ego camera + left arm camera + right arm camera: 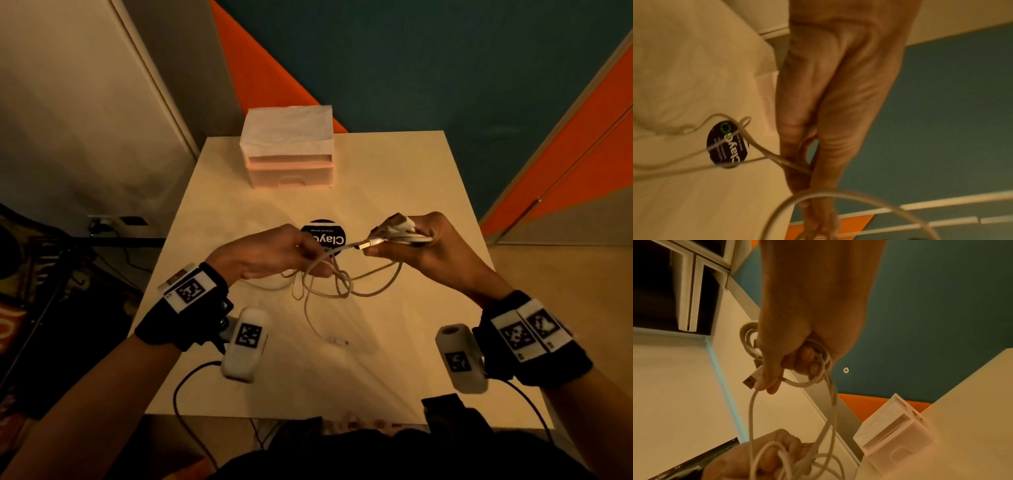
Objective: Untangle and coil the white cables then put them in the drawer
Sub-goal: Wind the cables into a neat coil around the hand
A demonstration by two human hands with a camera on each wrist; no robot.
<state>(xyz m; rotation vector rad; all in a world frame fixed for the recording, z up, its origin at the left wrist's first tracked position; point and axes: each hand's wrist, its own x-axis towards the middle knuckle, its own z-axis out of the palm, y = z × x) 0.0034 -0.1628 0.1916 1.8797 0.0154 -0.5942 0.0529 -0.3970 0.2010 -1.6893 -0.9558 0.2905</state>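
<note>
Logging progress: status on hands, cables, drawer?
Right hand grips coiled cable, USB plug out. Left hand pinches tangled cables over table. Drawer unit shut.

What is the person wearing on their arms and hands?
Both hands, left hand and right hand, are bare. Each wrist carries a black strap with white blocks bearing black-and-white square markers, plus a white camera pod with a black cable. Forearms are bare, without sleeves.

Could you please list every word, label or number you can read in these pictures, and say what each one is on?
"Clay": large white letters on the round black sticker on the table; the word runs on behind a cable.
Small print on that sticker: too small to read.
Wrist-band markers: patterns only, no words.
</note>
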